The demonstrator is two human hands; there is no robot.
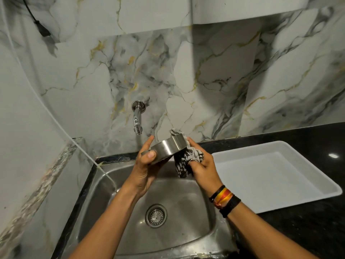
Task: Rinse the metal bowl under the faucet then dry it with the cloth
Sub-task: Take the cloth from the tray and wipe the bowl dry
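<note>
Head view, over the sink [97,208]. The metal bowl [169,148] is held in the air above the far part of the basin, below and just right of the faucet [137,119], which comes out of the marble-pattern wall [214,75]. The bowl is tilted on its side, its brushed outer wall facing the camera; its inside is not visible.

Left hand [144,165]: closed around the bowl's left edge, thumb on the near side, fingers reaching over the far rim.

Right hand [200,165]: closed on the cloth [188,158], a grey and dark patterned rag. The cloth is pressed against the bowl's right side; a bit shows above the far rim, and a dark fold hangs below the hand. Banded wristbands [225,200] sit on the right wrist.

I see no water stream at the faucet spout. The drain strainer [155,215] sits in the sink floor, near of the hands.

A white tray [280,187] lies on the dark tabletop [298,234], right of the sink. A thin white tube [56,120] curves down from the left into the sink.
</note>
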